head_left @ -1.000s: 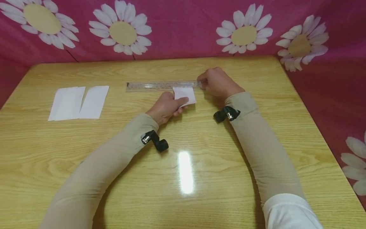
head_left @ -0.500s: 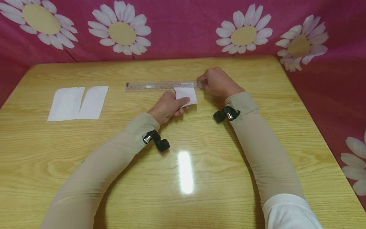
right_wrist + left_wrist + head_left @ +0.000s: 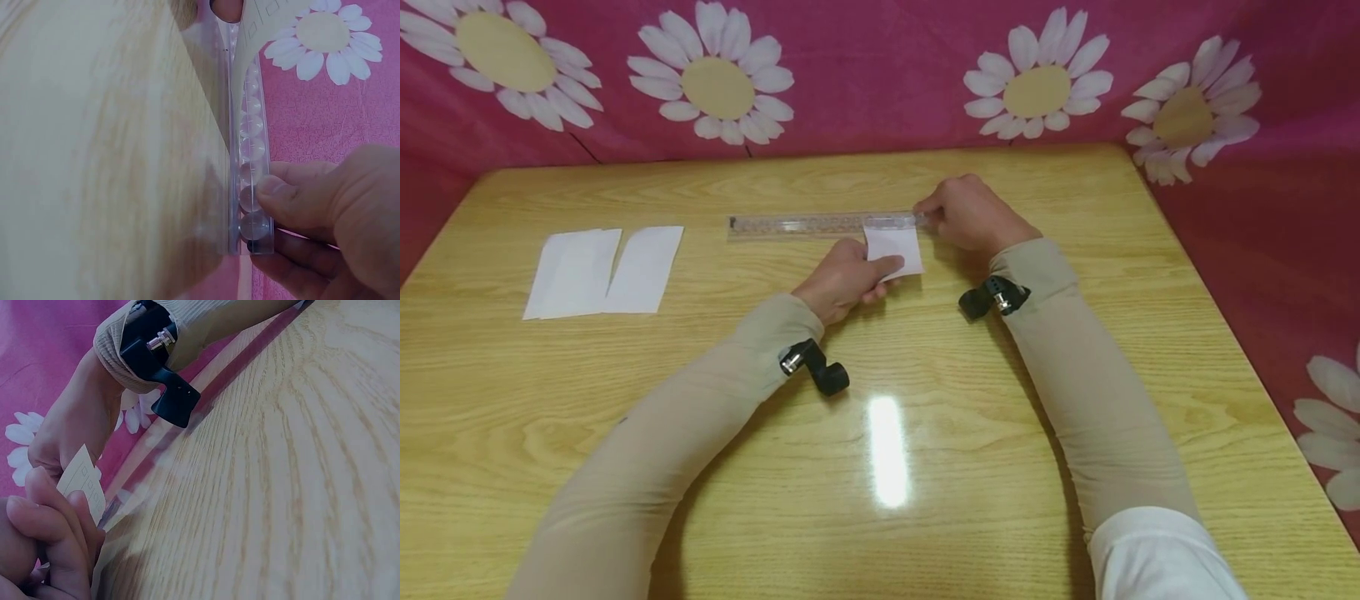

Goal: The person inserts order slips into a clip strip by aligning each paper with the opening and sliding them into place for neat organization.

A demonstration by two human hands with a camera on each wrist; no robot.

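Note:
A long clear plastic strip (image 3: pixel 797 225) lies crosswise toward the far side of the table; the right wrist view shows round, clear bead-like shapes lined up along it. My right hand (image 3: pixel 973 212) pinches the strip's right end between thumb and fingers. My left hand (image 3: pixel 844 279) holds a small white piece of paper (image 3: pixel 891 243), thumb on top and fingers below. The paper's far edge overlaps the strip just left of my right hand. Small printed squares show on the paper's other face (image 3: pixel 86 484) in the left wrist view.
White paper sheets (image 3: pixel 572 271) lie flat at the left of the wooden table (image 3: pixel 970 433), one sheet (image 3: pixel 646 268) angled beside the others. A pink cloth with daisies (image 3: pixel 872 75) hangs behind the far edge. Black camera mounts (image 3: pixel 829 377) sit on both wrists.
My left hand has slid the paper slightly rightward along the strip, closer to my right hand. The right hand keeps its hold on the strip almost unmoved.

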